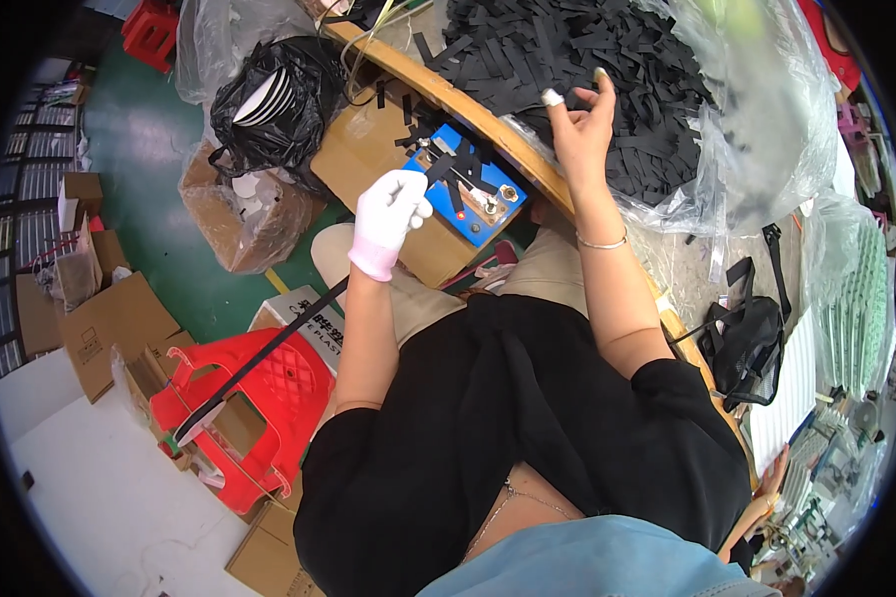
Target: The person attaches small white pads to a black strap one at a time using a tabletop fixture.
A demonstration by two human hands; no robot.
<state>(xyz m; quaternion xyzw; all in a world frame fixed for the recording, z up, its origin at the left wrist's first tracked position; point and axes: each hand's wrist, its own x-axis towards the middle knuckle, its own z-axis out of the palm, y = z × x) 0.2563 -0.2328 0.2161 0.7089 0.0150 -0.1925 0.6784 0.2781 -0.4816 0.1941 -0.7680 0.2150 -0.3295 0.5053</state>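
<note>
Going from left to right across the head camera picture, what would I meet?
Cardboard boxes → red plastic stool → gloved left hand → blue device → bare right hand → black bag → green-white stack.

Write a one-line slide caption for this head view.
Gloved left hand holds a long black strap at a blue device; bare right hand reaches into a pile of black strips.

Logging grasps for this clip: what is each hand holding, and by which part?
The gloved left hand grips a long black strap near its upper end, the rest trailing down. The bare right hand holds nothing, fingers spread over the pile of black strips.
</note>
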